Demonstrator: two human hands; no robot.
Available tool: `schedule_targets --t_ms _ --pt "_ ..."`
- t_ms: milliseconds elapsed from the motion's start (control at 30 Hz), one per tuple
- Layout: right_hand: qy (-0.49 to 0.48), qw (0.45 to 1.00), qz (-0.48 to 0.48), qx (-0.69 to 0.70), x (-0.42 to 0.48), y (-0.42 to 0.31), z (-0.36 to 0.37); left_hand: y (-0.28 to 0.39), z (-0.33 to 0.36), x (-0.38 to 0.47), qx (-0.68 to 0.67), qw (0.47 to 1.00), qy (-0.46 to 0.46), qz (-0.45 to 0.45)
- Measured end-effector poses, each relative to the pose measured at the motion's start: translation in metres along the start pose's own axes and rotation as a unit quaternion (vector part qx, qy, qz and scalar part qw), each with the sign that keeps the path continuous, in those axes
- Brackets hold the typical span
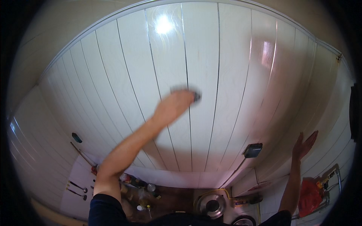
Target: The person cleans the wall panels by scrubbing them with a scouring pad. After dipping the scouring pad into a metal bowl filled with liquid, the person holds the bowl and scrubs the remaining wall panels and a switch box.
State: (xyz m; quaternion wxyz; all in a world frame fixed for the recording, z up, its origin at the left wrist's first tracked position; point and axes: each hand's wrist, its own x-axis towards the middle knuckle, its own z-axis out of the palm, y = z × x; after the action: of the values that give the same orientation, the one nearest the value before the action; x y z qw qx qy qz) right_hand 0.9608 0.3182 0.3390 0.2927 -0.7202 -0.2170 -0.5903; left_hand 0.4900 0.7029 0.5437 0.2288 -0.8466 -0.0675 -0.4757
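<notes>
My left hand (176,103), blurred by motion, is closed around a dark scouring pad or cloth (197,96) that lies against the glossy white wall panels (202,50). Its exact kind cannot be told. At the right, my right hand (306,144) is raised with its fingers spread, beside the side wall and holding nothing that shows. Below and left of that hand, a dark electrical box (253,150) is fixed to the wall with a cable running down from it.
Below are a gas stove burner (212,205), a yellow hose (226,193) and a worktop with a jar (151,187) and bottles. Ladles (77,194) hang at the lower left. A red plastic bag (309,196) hangs by a metal rack at the right.
</notes>
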Motion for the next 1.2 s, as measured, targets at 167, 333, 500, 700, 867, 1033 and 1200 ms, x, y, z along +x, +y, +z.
schedule_targets --t_ms 167,333,500,700,867,1033,1200 --pt "0.009 1.0 -0.007 0.014 0.001 -0.003 0.001 -0.019 -0.01 0.094 0.019 0.988 0.144 0.043" --pt "0.025 0.999 -0.029 0.019 0.001 -0.003 0.0 0.043 0.07 -0.094 -0.225 0.96 -0.14 0.089" --pt "-0.021 1.0 0.018 0.002 0.001 -0.011 -0.005 -0.004 -0.004 0.06 0.034 0.998 -0.032 -0.053" --pt "0.036 0.999 -0.017 0.012 -0.002 0.004 -0.002 0.016 0.015 0.071 0.023 0.991 -0.108 -0.074" --pt "0.045 0.998 -0.033 0.036 0.001 -0.013 0.007 0.057 0.072 -0.094 -0.166 0.967 -0.059 0.184" --pt "0.032 0.999 -0.022 0.023 0.002 -0.018 -0.004 0.017 0.023 0.111 -0.031 0.984 0.146 0.097" --pt "0.041 0.999 -0.018 0.018 0.005 -0.016 0.004 0.017 0.027 0.167 -0.055 0.974 0.196 0.099"
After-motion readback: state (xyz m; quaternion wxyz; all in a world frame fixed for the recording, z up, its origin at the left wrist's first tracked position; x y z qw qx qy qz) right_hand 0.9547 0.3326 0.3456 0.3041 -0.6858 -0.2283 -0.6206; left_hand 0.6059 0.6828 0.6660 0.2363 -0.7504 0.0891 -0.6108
